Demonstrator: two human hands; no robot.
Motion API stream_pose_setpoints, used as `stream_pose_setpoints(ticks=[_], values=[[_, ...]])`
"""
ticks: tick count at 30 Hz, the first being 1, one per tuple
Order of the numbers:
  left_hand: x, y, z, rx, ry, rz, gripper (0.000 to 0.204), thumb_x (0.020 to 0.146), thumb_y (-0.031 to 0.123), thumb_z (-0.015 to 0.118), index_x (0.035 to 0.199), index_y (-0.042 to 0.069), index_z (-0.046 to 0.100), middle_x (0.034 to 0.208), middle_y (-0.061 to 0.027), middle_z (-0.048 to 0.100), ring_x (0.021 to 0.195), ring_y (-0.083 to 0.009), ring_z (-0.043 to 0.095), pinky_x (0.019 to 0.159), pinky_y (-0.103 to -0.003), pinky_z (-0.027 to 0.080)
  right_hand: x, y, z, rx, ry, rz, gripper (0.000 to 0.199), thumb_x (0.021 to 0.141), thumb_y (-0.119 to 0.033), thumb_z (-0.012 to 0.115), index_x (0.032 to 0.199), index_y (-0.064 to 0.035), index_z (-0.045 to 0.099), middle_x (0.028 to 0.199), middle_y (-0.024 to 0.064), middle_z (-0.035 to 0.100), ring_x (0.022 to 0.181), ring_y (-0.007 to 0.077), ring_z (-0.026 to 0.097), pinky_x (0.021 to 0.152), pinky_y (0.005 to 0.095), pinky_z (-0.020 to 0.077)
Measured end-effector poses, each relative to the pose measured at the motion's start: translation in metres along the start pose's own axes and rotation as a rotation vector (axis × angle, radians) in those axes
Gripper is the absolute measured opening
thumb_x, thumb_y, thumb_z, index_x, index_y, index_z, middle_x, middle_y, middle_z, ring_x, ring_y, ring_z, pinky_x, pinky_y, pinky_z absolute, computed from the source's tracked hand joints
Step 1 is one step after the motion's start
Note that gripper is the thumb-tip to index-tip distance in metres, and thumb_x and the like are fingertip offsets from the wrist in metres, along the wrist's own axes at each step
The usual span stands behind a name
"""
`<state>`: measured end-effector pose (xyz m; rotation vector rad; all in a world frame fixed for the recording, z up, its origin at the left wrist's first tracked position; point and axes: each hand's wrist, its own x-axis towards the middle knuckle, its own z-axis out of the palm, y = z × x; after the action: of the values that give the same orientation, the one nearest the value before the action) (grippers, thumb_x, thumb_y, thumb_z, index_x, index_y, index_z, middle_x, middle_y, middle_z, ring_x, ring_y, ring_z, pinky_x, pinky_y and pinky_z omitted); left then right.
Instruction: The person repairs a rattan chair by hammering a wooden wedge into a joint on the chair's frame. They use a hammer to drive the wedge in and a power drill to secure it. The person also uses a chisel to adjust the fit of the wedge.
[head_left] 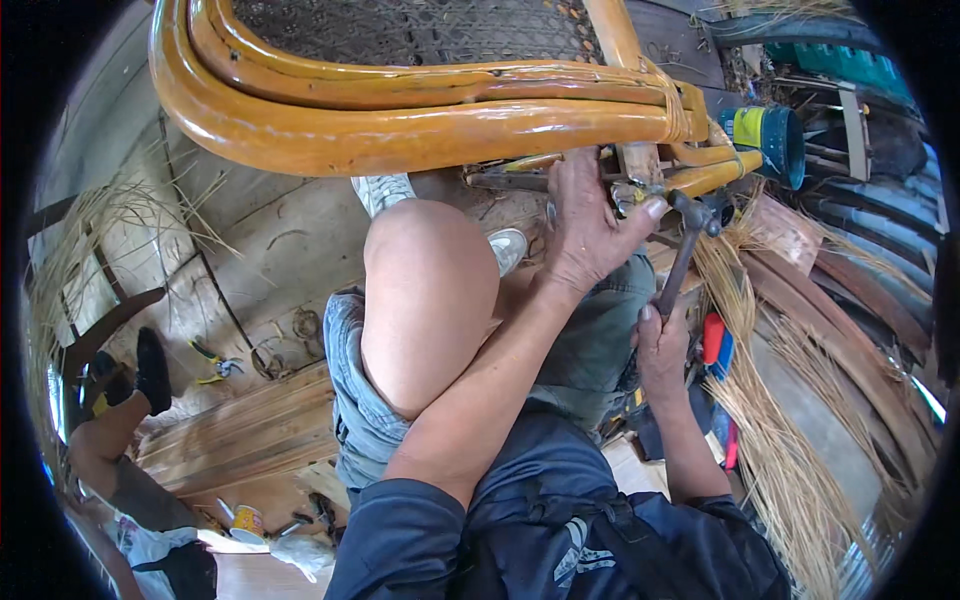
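Rattan chair frame (400,130) lies tipped across the person's raised knee. At its leg joint (640,165), left hand (585,225) presses flat, fingers pinching what looks like a small nail, hard to tell. Just below the joint, right hand (662,350) is closed round a hammer (685,245), head beside the thumb. Step judged: nailing the joint. Next needs a short, square tap clear of fingers. Loose cane strips (780,450) lie right of the joint.

Loose straw strands (790,460) fan across the right floor. A blue can (775,140) lies beyond; green-handled pliers (212,362), perhaps, rest on boards (240,425) at left.
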<state>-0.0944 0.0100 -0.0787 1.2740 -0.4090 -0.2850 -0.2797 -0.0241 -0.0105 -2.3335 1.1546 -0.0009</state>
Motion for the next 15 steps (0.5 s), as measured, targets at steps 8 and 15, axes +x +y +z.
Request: stream_pose_setpoints(ticks=[8, 15], values=[[0.0, 0.01, -0.003, 0.153, 0.0, -0.046, 0.077, 0.067, 0.031, 0.069, 0.128, -0.003, 0.038, 0.121, -0.0217, 0.047, 0.111, -0.0349, 0.042, 0.101, -0.044, 0.029, 0.001, -0.005, 0.0, 0.057, -0.007, -0.003, 0.031, 0.095, -0.03, 0.048, 0.097, 0.0015, 0.047, 0.07, 0.0107, 0.049, 0.06, 0.0217, 0.051, 0.057, 0.0355, 0.0422], [-0.002, 0.01, -0.003, 0.136, 0.018, -0.059, 0.077, 0.066, 0.032, 0.071, 0.127, -0.003, 0.039, 0.119, -0.0213, 0.047, 0.11, -0.0347, 0.043, 0.1, -0.044, 0.03, 0.001, -0.016, 0.001, 0.193, -0.037, 0.051, 0.03, 0.096, -0.03, 0.047, 0.099, -0.0005, 0.046, 0.067, 0.0046, 0.048, 0.052, 0.0119, 0.048, 0.05, 0.0268, 0.0406]])
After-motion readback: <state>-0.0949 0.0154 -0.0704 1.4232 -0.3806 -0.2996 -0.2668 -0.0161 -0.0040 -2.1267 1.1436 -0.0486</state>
